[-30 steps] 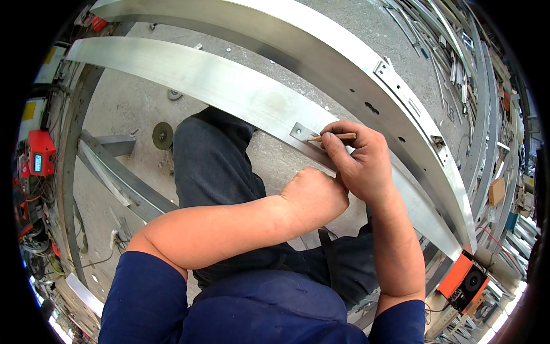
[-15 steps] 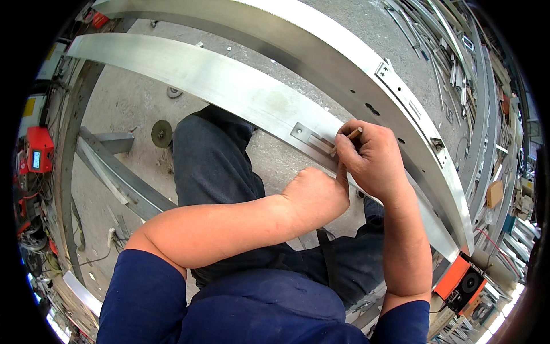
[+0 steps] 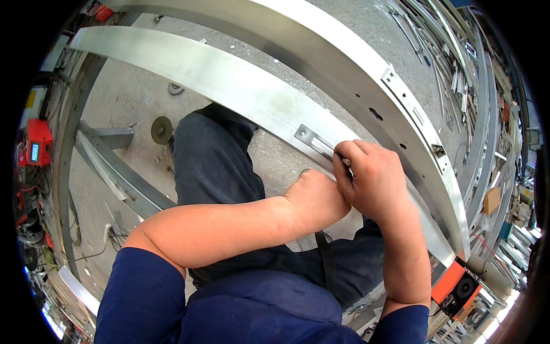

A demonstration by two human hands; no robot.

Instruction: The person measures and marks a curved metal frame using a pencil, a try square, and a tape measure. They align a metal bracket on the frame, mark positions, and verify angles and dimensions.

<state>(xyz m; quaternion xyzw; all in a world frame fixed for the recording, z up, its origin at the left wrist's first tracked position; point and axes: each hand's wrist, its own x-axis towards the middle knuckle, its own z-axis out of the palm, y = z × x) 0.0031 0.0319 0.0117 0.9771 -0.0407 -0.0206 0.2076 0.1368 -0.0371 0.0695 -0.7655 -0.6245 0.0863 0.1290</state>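
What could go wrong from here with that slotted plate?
The slotted plate might shift on the nearer beam if bumped; whether the left hand steadies it is hidden. The pencil, mostly covered by the right hand, could stray unnoticed. The dark-trousered leg, close to the beam's edge in this view, might jog it.

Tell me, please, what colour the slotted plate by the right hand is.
The slotted plate is silver-grey, seen best in the head view.

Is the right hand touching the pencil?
Touching: the head view shows the right hand wrapped around the pencil, with only its end poking out.
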